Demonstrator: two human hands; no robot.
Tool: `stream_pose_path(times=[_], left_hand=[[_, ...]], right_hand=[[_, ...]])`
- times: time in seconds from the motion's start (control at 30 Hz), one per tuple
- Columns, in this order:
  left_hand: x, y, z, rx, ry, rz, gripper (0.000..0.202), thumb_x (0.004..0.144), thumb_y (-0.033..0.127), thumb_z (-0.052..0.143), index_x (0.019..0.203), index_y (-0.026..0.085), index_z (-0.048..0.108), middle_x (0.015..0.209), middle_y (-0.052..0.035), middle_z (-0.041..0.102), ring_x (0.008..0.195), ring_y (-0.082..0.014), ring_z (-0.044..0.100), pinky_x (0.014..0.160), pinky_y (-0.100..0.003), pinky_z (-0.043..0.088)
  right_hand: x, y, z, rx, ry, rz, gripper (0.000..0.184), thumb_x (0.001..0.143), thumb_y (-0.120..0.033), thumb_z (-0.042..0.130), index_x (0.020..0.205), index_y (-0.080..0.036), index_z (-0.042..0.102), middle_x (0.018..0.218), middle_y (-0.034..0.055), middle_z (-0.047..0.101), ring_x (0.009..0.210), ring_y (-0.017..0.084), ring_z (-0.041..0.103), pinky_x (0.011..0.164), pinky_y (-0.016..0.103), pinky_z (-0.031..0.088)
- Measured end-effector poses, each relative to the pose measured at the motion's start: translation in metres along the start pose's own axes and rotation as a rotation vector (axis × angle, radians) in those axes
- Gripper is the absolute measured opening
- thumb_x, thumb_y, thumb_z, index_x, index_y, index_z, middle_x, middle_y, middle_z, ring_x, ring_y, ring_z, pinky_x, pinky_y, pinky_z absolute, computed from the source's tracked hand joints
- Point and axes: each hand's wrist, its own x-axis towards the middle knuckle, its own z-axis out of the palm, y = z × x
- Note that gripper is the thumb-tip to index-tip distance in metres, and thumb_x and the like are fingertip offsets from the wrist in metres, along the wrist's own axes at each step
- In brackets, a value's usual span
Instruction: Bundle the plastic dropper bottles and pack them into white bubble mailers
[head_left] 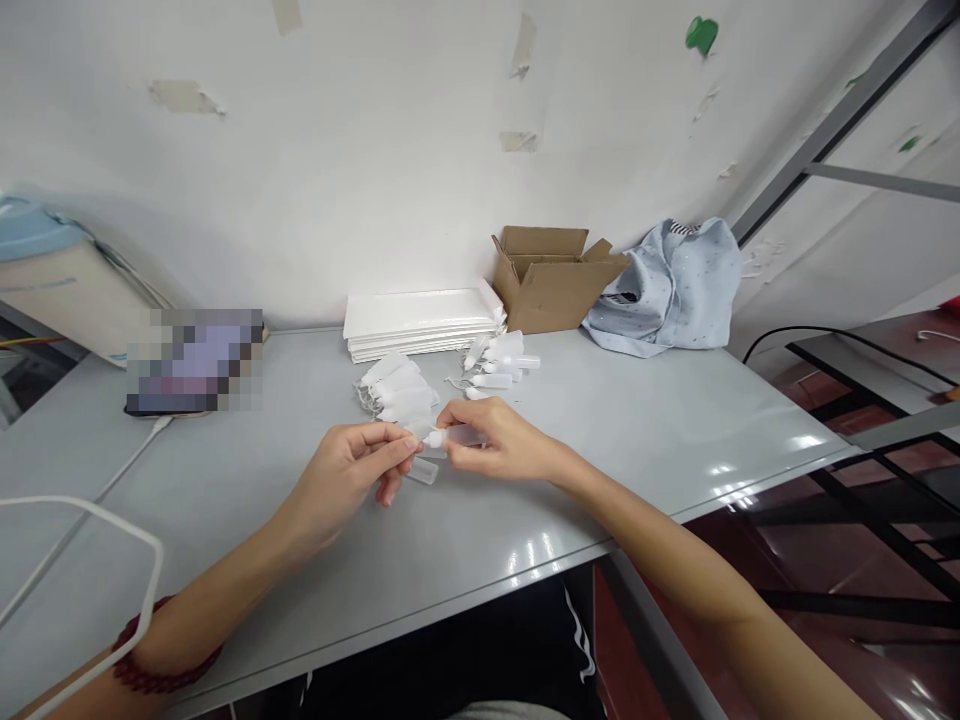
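Note:
My right hand is closed around a small translucent plastic bottle, its white tip pointing left. Thumb and forefinger of my left hand pinch together at that tip; what lies between them is too small to make out. Just below my fingertips, another clear plastic piece lies on the table. Beyond my hands is a pile of white tag-like pieces with thin strings. To its right lie several small white bottles, some with fine strings.
Behind the piles, a stack of flat white boxes rests against the wall, beside an open cardboard box and a light blue cloth bag. At left are a phone with its cable and a white bent bar.

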Motion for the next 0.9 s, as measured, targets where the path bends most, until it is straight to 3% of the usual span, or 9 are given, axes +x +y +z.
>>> stream_pose_path(times=[0.17,0.3,0.43,0.7,0.9], left_hand=[[0.005,0.005,-0.01,-0.032,-0.033,-0.006,0.027,0.078,0.037,0.064,0.059,0.018,0.061,0.054,0.0031,0.052,0.045,-0.0093,0.047,0.048,-0.024,0.04],[0.013,0.007,-0.029,-0.069,0.15,0.009,0.023,0.074,0.038,0.068,0.064,0.018,0.068,0.06,0.0011,0.055,0.047,-0.0088,0.046,0.047,-0.023,0.04],[0.017,0.007,-0.041,0.0,0.244,-0.001,0.021,0.072,0.039,0.069,0.063,0.02,0.069,0.059,0.0016,0.055,0.048,-0.0087,0.044,0.046,-0.022,0.038],[0.021,0.001,-0.041,0.378,0.147,-0.124,0.033,0.075,0.048,0.063,0.06,0.02,0.067,0.042,0.0004,0.056,0.043,-0.0136,0.049,0.049,-0.025,0.042],[0.02,0.002,-0.041,0.478,0.326,-0.06,0.037,0.078,0.052,0.056,0.062,0.021,0.07,0.045,-0.0007,0.059,0.044,-0.0151,0.053,0.043,-0.024,0.04]], right_hand=[[0.001,-0.001,-0.003,-0.049,0.046,-0.037,0.011,0.082,-0.024,0.051,0.088,-0.016,0.054,0.077,0.001,0.056,0.065,0.012,0.048,0.06,0.024,0.037],[0.001,0.004,-0.014,-0.115,0.134,0.0,0.023,0.087,-0.037,0.051,0.097,-0.016,0.052,0.091,0.005,0.058,0.073,0.014,0.05,0.061,0.025,0.038],[0.002,0.015,-0.026,-0.301,0.202,0.082,0.017,0.088,-0.03,0.05,0.096,-0.016,0.052,0.095,0.0064,0.059,0.072,0.013,0.05,0.063,0.025,0.035],[0.003,0.021,-0.033,-0.483,0.102,0.275,0.004,0.085,-0.019,0.054,0.085,-0.016,0.056,0.081,0.0043,0.064,0.067,0.013,0.052,0.058,0.024,0.029],[0.004,0.021,-0.033,-0.561,0.06,0.308,0.006,0.085,-0.018,0.054,0.087,-0.015,0.058,0.086,0.0064,0.066,0.074,0.016,0.056,0.058,0.024,0.029]])
